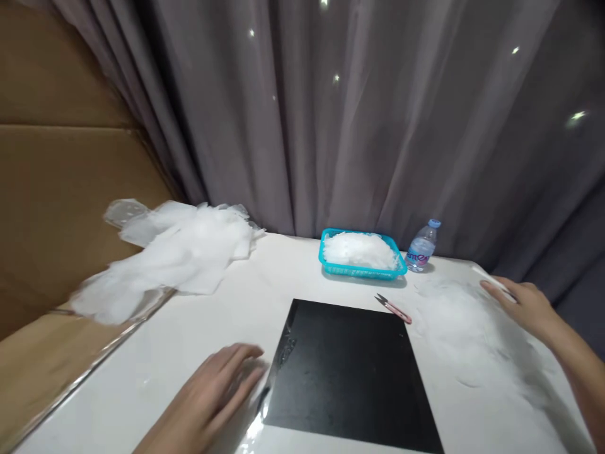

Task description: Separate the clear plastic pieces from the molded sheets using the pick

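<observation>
While the right hand (pixel 534 309) grips a slim white object (pixel 484 275) between thumb and fingers, one end pointing out past the fingertips, the left hand (pixel 215 388) is empty, its fingers loosely bent and parted. Just to the right of the left fingertips lies the black board (pixel 350 372), flat on the white table (pixel 217 318); whether that hand rests on the tabletop I cannot tell. Beside the right hand, to its left, wispy white material (pixel 454 315) spreads over the table — it looks light enough to drift, so slow, low movements would likely disturb it least. A light pinch should do for the object, with the wrist clear of the loose wisps. The left hand seems well placed to steady the board, pressing down rather than sideways. Between the hands, nearer the right one, lie pink snips (pixel 399 310) with parted blades — their tips are best given room. Farther ahead of the right hand stand a teal basket (pixel 363 273) of white fluff (pixel 359 249) and a bottle (pixel 422 249); ahead of the left is a heap of white sheets (pixel 189 246).
</observation>
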Available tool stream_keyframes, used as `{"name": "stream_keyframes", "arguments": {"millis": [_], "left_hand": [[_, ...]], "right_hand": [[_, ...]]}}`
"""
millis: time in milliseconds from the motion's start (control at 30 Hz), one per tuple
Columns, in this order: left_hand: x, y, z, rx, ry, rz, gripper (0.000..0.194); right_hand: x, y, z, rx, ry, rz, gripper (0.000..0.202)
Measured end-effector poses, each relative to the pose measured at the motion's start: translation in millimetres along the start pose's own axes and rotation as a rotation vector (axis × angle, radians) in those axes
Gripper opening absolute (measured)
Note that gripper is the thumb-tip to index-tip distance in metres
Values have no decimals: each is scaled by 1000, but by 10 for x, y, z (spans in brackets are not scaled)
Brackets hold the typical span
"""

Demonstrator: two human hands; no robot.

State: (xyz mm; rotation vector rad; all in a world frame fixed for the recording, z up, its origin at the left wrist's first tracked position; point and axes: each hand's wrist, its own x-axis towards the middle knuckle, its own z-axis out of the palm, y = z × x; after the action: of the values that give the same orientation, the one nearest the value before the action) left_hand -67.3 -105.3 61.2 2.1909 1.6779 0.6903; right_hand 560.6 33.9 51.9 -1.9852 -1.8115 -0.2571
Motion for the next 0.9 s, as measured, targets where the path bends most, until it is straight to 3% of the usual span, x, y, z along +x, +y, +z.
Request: {"name": "stream_keyframes", "arguments": {"millis": [67, 133, 267, 400, 500, 667, 900], "left_hand": [[332, -36, -78, 60, -101, 84, 30], [661, -200, -154, 156, -98, 116, 34], [1148, -775, -367, 430, 131, 10, 38], [1170, -1312, -586, 526, 162, -75, 43], [1016, -1509, -655, 601, 184, -118, 51], [991, -1491, -630, 650, 255, -128, 37], [1081, -1103, -498, 626, 318, -67, 46]], "right_hand": [[-101, -112, 111, 18, 68, -14, 49], [-222, -278, 193, 8, 202, -69, 48], [-443, -661, 226, -35, 389, -192, 38], [-590, -966, 218, -43, 389, -265, 30], [-668, -1132, 278, -33, 340, -332, 28], [-754, -1310, 394, 59, 300, -407, 32], [-805, -1404, 435, 132, 259, -483, 29]]}}
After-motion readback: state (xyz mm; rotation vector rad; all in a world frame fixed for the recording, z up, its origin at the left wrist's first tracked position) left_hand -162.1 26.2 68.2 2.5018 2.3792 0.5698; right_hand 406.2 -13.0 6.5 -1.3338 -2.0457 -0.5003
